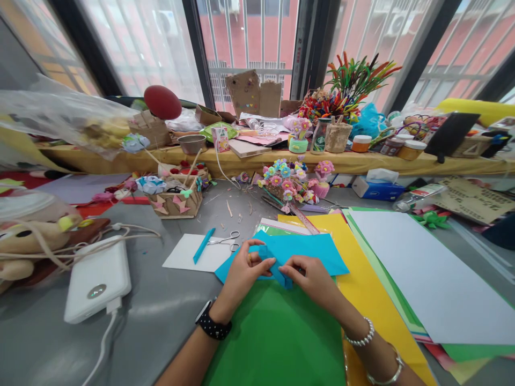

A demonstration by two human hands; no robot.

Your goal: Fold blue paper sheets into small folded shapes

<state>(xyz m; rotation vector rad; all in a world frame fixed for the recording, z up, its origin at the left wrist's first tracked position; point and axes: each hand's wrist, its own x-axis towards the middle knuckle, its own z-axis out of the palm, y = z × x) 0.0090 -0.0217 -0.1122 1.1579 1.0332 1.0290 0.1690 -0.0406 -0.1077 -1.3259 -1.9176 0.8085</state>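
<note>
Between my two hands is a small folded piece of blue paper [282, 277]. My left hand [250, 264] pinches its upper left end between thumb and fingers. On the lower right end, my right hand [302, 271] has thumb and forefinger closed. Beneath the hands lies a larger blue sheet [317, 250], on top of a green sheet [277, 338]. To the left, a narrow blue paper strip [204, 246] and a pair of scissors [223, 239] rest on a white paper piece [181, 256].
Yellow paper [374, 300] and a stack topped by a white sheet [426, 268] lie to the right. At left sits a white power bank [98, 281] with a cable. Farther back are a decorated cardboard basket [177, 203], crochet flowers [285, 182] and a tissue pack [378, 187].
</note>
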